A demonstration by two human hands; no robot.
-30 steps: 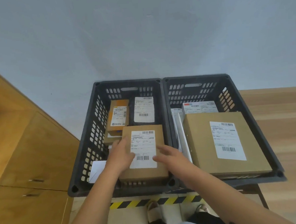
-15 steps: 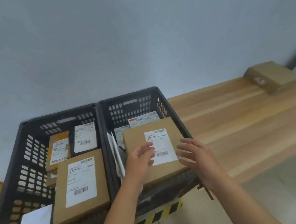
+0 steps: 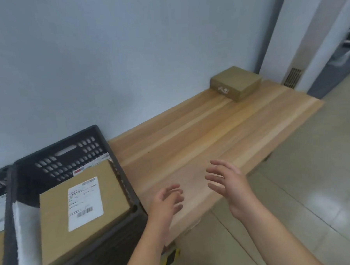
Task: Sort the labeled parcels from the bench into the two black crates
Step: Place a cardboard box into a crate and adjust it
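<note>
Crate [image 3: 119,161] holding labeled parcel [image 3: 80,206], white mailer [image 3: 26,227]

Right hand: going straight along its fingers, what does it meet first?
Likely bare bench just ahead of the right hand; past that, the black crate's side wall. Hand height above the wood is unclear.

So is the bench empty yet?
Not empty: one brown box sits at the far end of the bench.

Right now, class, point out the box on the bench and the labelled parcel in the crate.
box [image 3: 236,78]: head view, on its top face.
labelled parcel [image 3: 83,206]: head view, on its white label.
</note>
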